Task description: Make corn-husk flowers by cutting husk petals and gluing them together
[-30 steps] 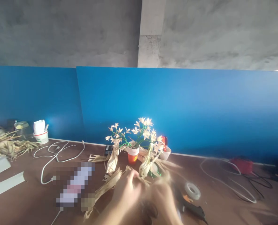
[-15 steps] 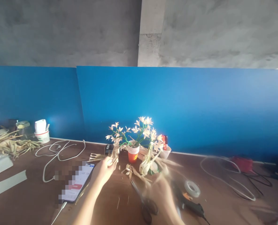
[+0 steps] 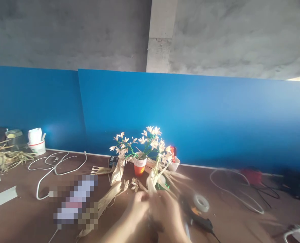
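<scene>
My left hand (image 3: pixel 138 206) is low in the middle of the head view, its fingers curled in a pinch; what they hold, if anything, is hidden. My right hand (image 3: pixel 166 208) is right beside it, blurred, its fingers not readable. Dark scissors (image 3: pixel 155 226) show only in part beneath the hands. Just beyond the hands are pale dried husks (image 3: pixel 152 177) and a small pale husk flower (image 3: pixel 134 185). Behind stands an orange and white paper cup (image 3: pixel 139 169) holding green stems with cream flowers (image 3: pixel 153 144). More husk (image 3: pixel 110 195) lies left of my left hand.
Left of the hands lie a pixelated phone (image 3: pixel 76 199) and a white cable (image 3: pixel 42 182). On the right are a roll of clear tape (image 3: pixel 201 203) and a black corded tool (image 3: pixel 202 222). A white cup (image 3: pixel 174 164) stands at the back; a blue partition (image 3: pixel 190 118) closes off the table.
My left hand has left the husk beside the cup and moved right and nearer, to meet my right hand. The husk on the left now shows uncovered. The view has shifted slightly right.
</scene>
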Motion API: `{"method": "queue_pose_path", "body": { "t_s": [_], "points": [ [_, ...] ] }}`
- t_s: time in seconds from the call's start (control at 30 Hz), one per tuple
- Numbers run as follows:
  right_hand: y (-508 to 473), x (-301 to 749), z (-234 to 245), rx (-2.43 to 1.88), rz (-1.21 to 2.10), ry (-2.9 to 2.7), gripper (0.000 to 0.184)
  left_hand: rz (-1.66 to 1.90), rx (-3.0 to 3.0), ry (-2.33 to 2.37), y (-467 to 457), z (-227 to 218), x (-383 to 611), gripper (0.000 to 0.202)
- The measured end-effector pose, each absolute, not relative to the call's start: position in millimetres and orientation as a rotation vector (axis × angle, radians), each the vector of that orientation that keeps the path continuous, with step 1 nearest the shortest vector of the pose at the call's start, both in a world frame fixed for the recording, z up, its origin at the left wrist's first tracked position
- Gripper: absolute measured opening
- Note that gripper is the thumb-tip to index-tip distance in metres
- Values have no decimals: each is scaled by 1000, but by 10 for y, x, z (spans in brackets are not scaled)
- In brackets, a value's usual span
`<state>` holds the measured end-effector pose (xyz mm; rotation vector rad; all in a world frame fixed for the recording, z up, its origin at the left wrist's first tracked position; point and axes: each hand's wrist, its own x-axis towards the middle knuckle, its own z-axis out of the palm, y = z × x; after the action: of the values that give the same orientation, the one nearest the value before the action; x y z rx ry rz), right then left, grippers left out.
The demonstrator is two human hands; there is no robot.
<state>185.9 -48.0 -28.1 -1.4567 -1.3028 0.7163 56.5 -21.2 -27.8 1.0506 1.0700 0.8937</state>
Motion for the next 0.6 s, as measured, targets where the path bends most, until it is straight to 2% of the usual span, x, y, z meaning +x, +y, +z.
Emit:
{"method": "queue_pose_path", "body": {
  "t_s": [0.17,0.33,0.47,0.6],
  "points": [
    [-424,1839,-286,-1162,1092,-1171,42,959,829,885,-155,-186,476,23],
    [-377,1870,-361,-1089,1214,-1010,51,939,725,872,-168,-104,418,22],
    [-400,1832,-298,-1110,1194,-1004,44,879,875,842,-190,-78,429,29],
    [-414,1864,-240,-1371,896,-1227,24,1006,914,993,-128,-88,409,25]
  ]
}}
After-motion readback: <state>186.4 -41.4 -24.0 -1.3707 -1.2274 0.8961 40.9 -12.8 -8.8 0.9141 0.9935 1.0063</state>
